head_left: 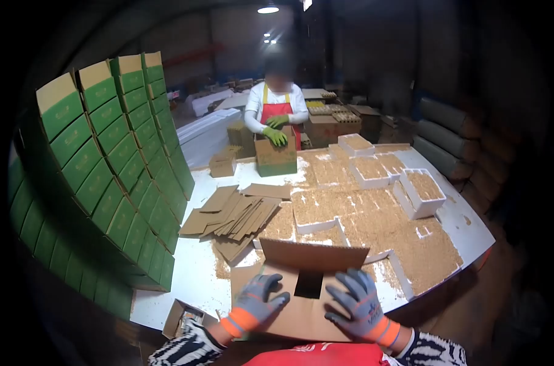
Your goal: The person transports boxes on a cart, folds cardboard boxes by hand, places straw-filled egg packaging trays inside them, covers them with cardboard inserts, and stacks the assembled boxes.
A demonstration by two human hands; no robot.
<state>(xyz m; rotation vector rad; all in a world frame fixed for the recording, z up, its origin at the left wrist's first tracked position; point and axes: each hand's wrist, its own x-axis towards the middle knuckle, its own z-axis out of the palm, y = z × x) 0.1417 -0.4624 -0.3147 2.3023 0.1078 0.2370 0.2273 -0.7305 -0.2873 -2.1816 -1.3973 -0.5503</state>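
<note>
Right in front of me stands a cardboard box (pixel 301 316), its far flap (pixel 313 255) tilted up. Two side flaps are folded inward, leaving a dark gap (pixel 308 284) between them; the contents cannot be made out. My left hand (pixel 260 303), in a grey and orange glove, rests at the box's left side with thumb and fingers apart. On the right flap lies my right hand (pixel 357 305), gloved alike, fingers spread and holding nothing. Beyond the box is a loose pile of flat cardboard sheets (pixel 243 216).
Tall stacks of green boxes (pixel 103 158) rise on the left. White trays (pixel 423 192) with brown granular material cover the table's right side. Across the table a person (pixel 277 113) in green gloves handles another box (pixel 277 160). A small open box (pixel 182 317) sits at lower left.
</note>
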